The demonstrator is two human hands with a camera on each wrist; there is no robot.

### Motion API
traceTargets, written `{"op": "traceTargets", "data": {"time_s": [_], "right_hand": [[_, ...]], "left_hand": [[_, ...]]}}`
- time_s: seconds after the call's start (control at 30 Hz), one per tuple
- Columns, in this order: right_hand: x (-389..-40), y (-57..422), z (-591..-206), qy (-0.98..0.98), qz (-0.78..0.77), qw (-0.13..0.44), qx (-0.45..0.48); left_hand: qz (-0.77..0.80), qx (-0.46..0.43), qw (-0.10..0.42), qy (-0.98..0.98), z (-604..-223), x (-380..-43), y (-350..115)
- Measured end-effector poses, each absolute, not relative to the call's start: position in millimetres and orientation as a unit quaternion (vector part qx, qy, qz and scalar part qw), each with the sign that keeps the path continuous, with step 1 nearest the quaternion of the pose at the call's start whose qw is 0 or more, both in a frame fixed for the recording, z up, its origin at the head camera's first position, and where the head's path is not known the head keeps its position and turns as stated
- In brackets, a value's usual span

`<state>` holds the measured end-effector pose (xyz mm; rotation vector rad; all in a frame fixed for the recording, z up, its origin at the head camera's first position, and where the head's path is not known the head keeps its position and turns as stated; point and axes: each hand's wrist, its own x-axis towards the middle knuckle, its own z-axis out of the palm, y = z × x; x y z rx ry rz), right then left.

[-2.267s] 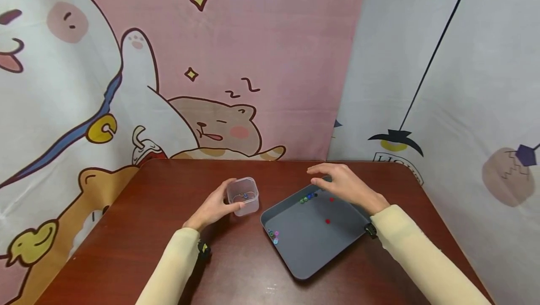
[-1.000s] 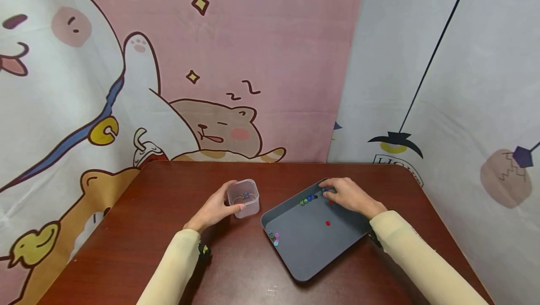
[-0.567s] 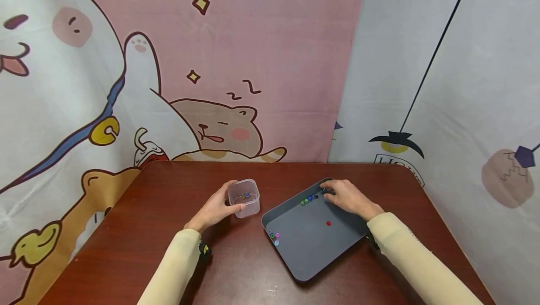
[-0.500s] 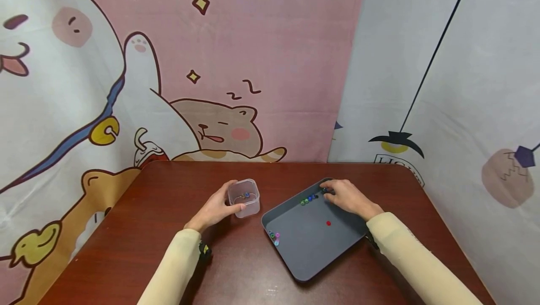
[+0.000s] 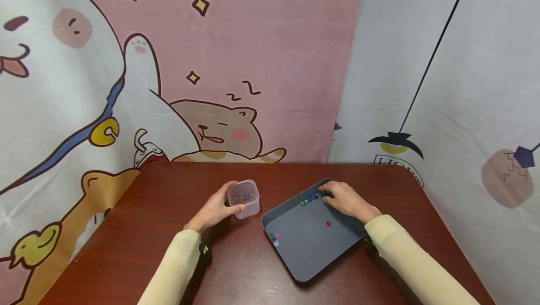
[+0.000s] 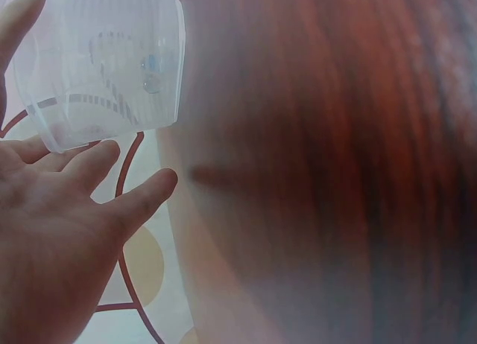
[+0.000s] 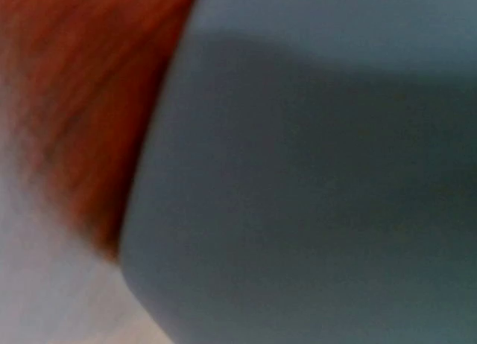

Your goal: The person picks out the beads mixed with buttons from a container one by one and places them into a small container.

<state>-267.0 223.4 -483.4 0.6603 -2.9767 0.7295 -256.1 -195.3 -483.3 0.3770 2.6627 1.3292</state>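
Observation:
My left hand [image 5: 213, 209] grips a small clear plastic container [image 5: 250, 207] by its side, tilted with its mouth toward me. Inside lie a blue bead [image 5: 247, 196] and a thin curved strand. On the table rests a grey tray [image 5: 312, 249], my right hand [image 5: 348, 200] reaching down into its far corner with bent fingers. Whether those fingertips pinch a bead is hidden. Beside them, green and blue beads [image 5: 307, 200] line the tray's far wall. A red bead [image 5: 328, 224] lies mid-tray. In the right wrist view only blurred tray shows, no fingers.
Several pink, green and light-blue beads [image 5: 275, 238] sit against the tray's left end. The brown wooden table [image 5: 236, 267] extends around the tray and ends at a cartoon-printed cloth [image 5: 291, 85] behind it.
My right hand has come down from above the tray's far edge into its far corner, covering a few beads. The second red bead is out of sight. My left hand and container stay nearly still.

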Motion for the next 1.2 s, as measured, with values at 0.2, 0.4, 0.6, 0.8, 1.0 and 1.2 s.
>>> {"op": "traceTargets", "data": {"time_s": [0.2, 0.4, 0.6, 0.8, 1.0, 1.2], "right_hand": [[-265, 223, -491, -0.950, 0.218, 0.012, 0.224], [-263, 222, -498, -0.948, 0.214, 0.027, 0.236], [-264, 223, -497, -0.946, 0.212, 0.031, 0.242], [-264, 222, -497, -0.948, 0.206, 0.031, 0.241], [-264, 219, -496, -0.948, 0.202, 0.030, 0.245], [-262, 220, -494, -0.947, 0.207, 0.033, 0.243]], "left_hand": [[0.448, 0.125, 0.071, 0.882, -485, -256, -196], [0.446, 0.121, 0.071, 0.884, -486, -256, -196], [0.446, 0.123, 0.069, 0.884, -485, -256, -196], [0.447, 0.124, 0.068, 0.883, -486, -256, -197], [0.449, 0.120, 0.068, 0.883, -486, -255, -199], [0.452, 0.132, 0.064, 0.880, -485, -255, -197]]}}
